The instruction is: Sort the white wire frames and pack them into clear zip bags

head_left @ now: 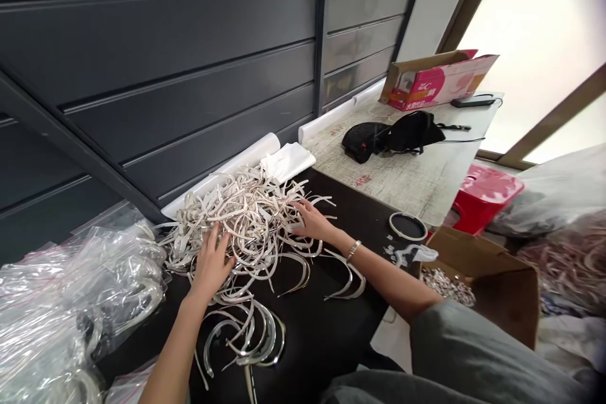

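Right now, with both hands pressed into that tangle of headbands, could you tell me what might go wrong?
1. The left hand and right hand rest on an interlocked pile of headbands; lifting one may drag others along.
2. Loose headbands lie near the black table's front edge and could slide off.
3. The stack of clear plastic bags looks slippery and might spill if nudged.

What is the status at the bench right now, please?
Left hand and right hand flat on the headband pile, nothing gripped. Plastic bags heaped left. Cardboard box right.
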Demonstrator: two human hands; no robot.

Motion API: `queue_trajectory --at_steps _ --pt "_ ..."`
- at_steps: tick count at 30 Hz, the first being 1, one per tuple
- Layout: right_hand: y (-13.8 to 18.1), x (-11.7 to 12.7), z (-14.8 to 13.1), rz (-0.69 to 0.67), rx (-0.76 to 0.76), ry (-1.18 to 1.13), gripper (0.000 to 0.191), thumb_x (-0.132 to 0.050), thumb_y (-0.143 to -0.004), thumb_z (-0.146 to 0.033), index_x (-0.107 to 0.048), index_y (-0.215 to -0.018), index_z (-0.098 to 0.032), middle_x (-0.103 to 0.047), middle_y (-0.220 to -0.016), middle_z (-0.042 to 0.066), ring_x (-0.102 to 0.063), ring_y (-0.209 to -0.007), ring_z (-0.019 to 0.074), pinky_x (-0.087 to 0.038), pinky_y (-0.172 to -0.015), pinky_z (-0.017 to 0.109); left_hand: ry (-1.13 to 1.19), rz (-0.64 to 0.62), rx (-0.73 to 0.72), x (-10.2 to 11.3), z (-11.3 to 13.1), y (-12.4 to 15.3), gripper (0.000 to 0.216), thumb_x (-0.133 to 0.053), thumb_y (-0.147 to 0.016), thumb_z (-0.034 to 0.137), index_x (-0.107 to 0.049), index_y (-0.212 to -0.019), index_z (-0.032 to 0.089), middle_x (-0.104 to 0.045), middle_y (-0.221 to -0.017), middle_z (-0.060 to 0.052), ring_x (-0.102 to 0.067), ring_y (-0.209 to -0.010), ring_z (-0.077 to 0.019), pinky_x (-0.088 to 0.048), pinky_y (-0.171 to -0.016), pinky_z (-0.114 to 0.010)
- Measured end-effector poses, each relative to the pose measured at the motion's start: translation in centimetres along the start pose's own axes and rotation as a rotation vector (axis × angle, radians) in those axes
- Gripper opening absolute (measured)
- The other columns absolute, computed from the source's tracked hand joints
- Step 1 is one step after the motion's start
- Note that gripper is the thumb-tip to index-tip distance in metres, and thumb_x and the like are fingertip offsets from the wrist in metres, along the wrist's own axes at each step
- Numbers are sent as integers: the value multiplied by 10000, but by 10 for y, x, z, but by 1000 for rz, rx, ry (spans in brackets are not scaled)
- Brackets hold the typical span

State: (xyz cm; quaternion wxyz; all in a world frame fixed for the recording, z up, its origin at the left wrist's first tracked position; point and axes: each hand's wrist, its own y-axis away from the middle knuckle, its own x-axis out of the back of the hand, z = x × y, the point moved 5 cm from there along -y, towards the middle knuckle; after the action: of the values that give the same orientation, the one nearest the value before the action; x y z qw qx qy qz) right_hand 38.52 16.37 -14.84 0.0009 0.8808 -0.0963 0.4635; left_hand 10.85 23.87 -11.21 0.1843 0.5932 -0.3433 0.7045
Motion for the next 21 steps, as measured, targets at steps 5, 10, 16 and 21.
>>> queue_trajectory --at_steps 5,10,16,21 --pt "-50 0 -21 37 9 -49 888 -721 -630 -233 -273 -1389 -115 -433 -1302 208 -480 -1146 306 -429 -890 367 4 166 161 9 -6 20 523 -513 -820 361 -441 -1318 217 -216 -1483 -137 -148 -1350 -399 -258 -1010 -593" --pt "-65 6 -61 31 133 -57 421 -606 -684 -89 -607 -1101 -147 -646 -1047 99 -584 -989 245 -443 -821 303 116 197 313 -5 -26 31 660 -531 -783 486 -394 -1341 162 -205 -1453 -216 -140 -1337 -437 -268 -989 -613" --pt "-58 8 -135 20 281 -64 183 -499 -822 -165 -676 -810 -122 -676 -828 94 -612 -762 202 -443 -699 293 240 223 227 -10 -27 32 602 -513 -816 381 -346 -1358 177 -297 -1398 -224 -231 -1329 -377 -289 -992 -592" --pt "-51 -11 -190 -83 440 -65 108 -631 -761 -217 -676 -829 -145 -662 -818 55 -587 -822 186 -444 -734 282 347 257 216 8 -29 45 575 -506 -826 339 -333 -1354 191 -299 -1392 -194 -279 -1321 -339 -318 -1016 -536"
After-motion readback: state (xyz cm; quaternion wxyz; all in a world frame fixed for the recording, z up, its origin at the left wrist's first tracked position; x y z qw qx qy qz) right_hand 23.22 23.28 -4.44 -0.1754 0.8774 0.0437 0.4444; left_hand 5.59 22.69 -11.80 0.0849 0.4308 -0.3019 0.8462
